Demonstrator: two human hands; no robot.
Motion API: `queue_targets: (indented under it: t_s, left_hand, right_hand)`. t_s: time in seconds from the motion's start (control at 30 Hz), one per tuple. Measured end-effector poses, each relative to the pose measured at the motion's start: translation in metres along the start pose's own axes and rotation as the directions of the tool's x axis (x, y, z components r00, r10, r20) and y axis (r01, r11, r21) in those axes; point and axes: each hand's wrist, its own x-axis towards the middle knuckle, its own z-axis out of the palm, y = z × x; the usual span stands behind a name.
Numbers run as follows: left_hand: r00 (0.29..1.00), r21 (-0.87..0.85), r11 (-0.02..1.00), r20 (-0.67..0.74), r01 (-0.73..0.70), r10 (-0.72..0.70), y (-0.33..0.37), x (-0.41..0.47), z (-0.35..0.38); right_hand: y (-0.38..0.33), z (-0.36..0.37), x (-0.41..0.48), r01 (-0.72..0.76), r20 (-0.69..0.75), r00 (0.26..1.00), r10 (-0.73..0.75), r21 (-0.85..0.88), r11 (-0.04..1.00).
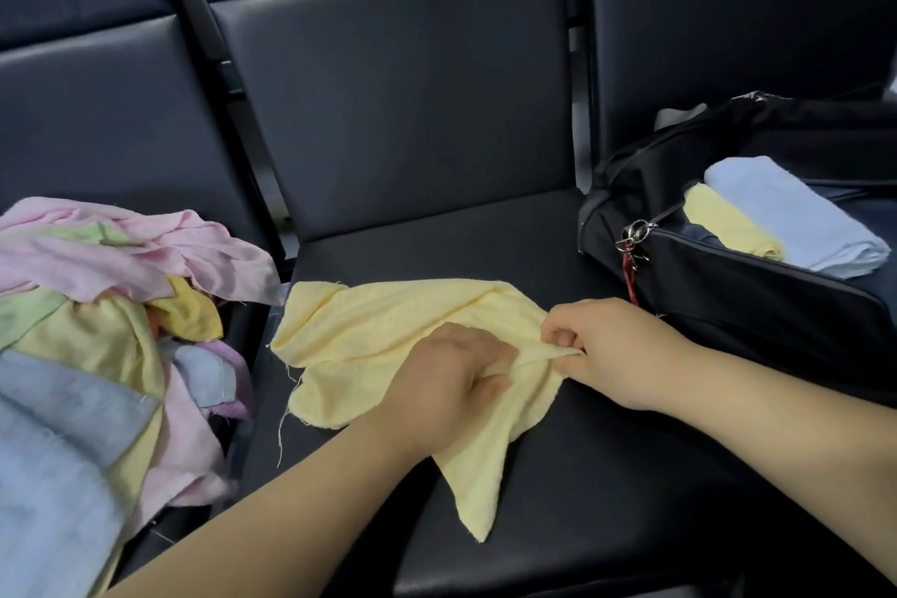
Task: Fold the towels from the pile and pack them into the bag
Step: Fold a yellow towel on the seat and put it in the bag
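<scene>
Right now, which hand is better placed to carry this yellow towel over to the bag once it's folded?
Likely the right hand: its grip is on the yellow towel at the side nearest the bag. The left hand holds the towel's middle, on the side toward the pile.

The towel (388,321) on the middle seat (606,476) is plain pale yellow, with no print and frayed threads of the same yellow. The seats are plain black with a dull sheen. The pile (97,330) on the left mixes plain pastels: pink on top at the far side, a strip of light green, several yellows, light blue nearest, and lilac at its right edge. The bag (752,306) on the right is black, with a silvery zip pull (636,231) and a red cord (629,272). In it lie a folded yellow towel (728,221) and, to its right, a folded blue towel (801,219), both plain. Something white (679,114) shows at the bag's far edge.
</scene>
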Motion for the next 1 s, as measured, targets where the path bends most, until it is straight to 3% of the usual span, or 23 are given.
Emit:
queue_targets:
  t_s: [0.13,0.27,0.33,0.47,0.57,0.63,0.83,1.0]
  left_hand:
    - [0.998,0.049,0.998,-0.060,0.033,-0.030,0.002,0.000,0.004]
    - [0.972,-0.222,0.959,-0.114,0.178,-0.207,0.011,0.002,-0.015]
    - [0.948,-0.369,0.897,-0.105,0.242,-0.299,0.017,0.004,-0.038]
    - [0.939,-0.552,0.791,-0.042,0.262,-0.340,0.028,-0.001,-0.077]
    - [0.923,-0.636,0.701,0.048,0.324,-0.383,0.036,-0.012,-0.092]
    - [0.919,-0.634,0.701,0.037,0.325,-0.393,0.039,-0.017,-0.099]
    - [0.930,-0.620,0.726,0.019,0.298,-0.366,0.048,-0.024,-0.111]
    - [0.912,-0.589,0.760,-0.089,0.275,-0.400,0.048,-0.026,-0.117]
  right_hand:
    - [0.000,-0.001,0.002,-0.006,-0.027,1.000,0.009,0.077,0.997]
    - [-0.008,-0.017,0.005,-0.003,0.005,1.000,0.002,0.349,0.937]
    - [-0.013,-0.028,0.006,-0.009,-0.022,1.000,0.023,0.505,0.863]
    - [-0.031,-0.041,0.003,-0.014,-0.027,0.998,0.057,0.788,0.616]
    - [-0.046,-0.043,-0.002,-0.046,0.017,0.998,0.060,0.852,0.521]
    - [-0.053,-0.042,-0.006,-0.063,0.046,0.998,0.047,0.866,0.497]
    - [-0.060,-0.045,-0.014,-0.059,0.080,0.997,-0.013,0.825,0.562]
    - [-0.059,-0.051,-0.019,-0.005,0.086,0.994,-0.069,0.656,0.755]
